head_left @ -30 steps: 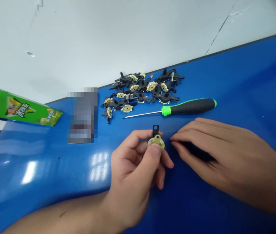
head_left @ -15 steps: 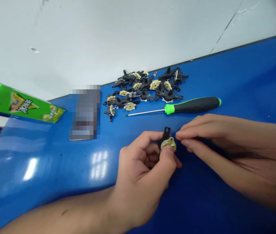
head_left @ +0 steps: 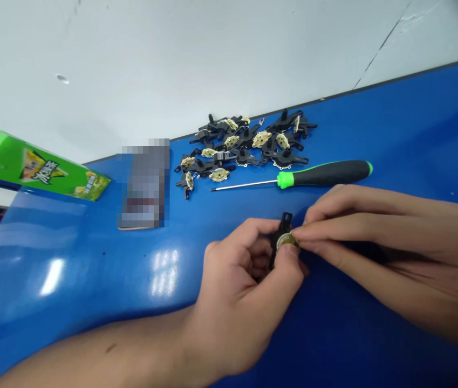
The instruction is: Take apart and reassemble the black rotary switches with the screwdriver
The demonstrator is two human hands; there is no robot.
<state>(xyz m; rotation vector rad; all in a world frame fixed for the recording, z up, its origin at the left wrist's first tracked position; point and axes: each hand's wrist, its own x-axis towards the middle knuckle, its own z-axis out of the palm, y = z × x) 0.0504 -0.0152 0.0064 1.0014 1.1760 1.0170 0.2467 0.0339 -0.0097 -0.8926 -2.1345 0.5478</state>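
Observation:
My left hand is closed around a small black plastic part with a yellow disc on it, held just above the blue table. My right hand reaches in from the right; its thumb and forefinger pinch together at the disc's right edge. Whether they hold anything of their own is too small to tell.
A pile of several similar black and yellow parts lies at the table's far edge by the white wall. A screwdriver with a green and black handle lies just in front of it. A green packet and a blurred-out object sit at the left.
My right hand has slid left until its fingertips meet the part. My left hand has shifted slightly right and turned the part, so less of the yellow disc shows.

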